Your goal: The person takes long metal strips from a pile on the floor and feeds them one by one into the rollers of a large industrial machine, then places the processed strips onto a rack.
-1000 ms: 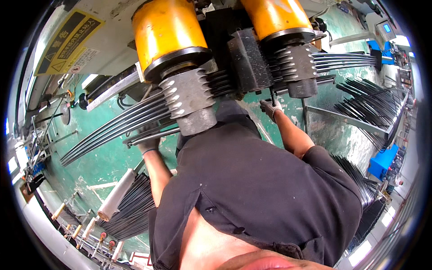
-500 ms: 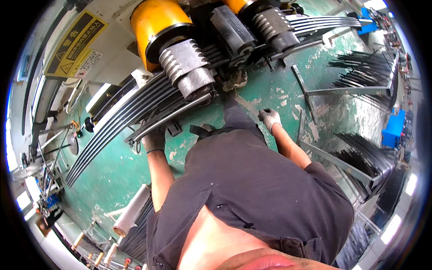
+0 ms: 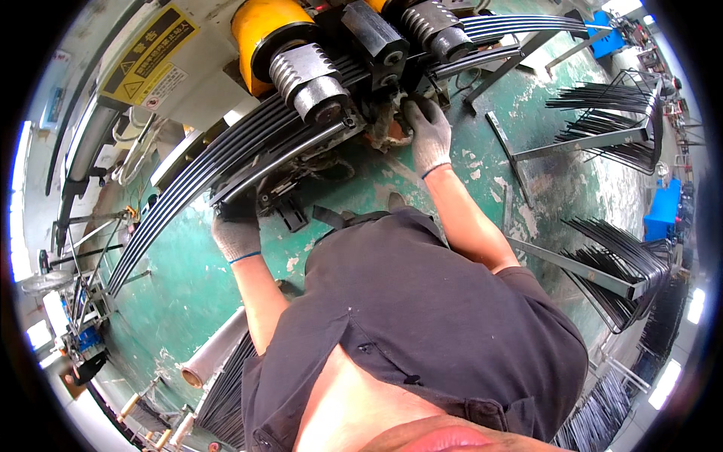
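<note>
My left hand (image 3: pixel 238 235), in a pale knit work glove with dark-coated fingers, is at the lower left end of a narrow metal rail (image 3: pixel 280 162). Its fingers merge with the dark parts there and I cannot make out their grip. My right hand (image 3: pixel 430 137), gloved alike, reaches up to the machine's middle under the black faceted block (image 3: pixel 380 34). Its fingers are curled against the machine, and what they hold is hidden. Just left of it hangs a reddish-brown piece (image 3: pixel 389 134). Long parallel black bars (image 3: pixel 199 181) run across the machine beneath two ribbed metal cylinders (image 3: pixel 305 71).
A yellow housing (image 3: pixel 273 30) and a panel with a warning label (image 3: pixel 151 56) stand at the far left. Racks of thin black rods (image 3: pixel 602 113) stand at right, on metal frames. A pale roll (image 3: pixel 215 350) lies at lower left on the worn green floor (image 3: pixel 173 316).
My right hand has moved forward and left, from above the floor beside my body to the machine's middle. My left hand has shifted slightly left along the rail's end. The view has tilted a little.
</note>
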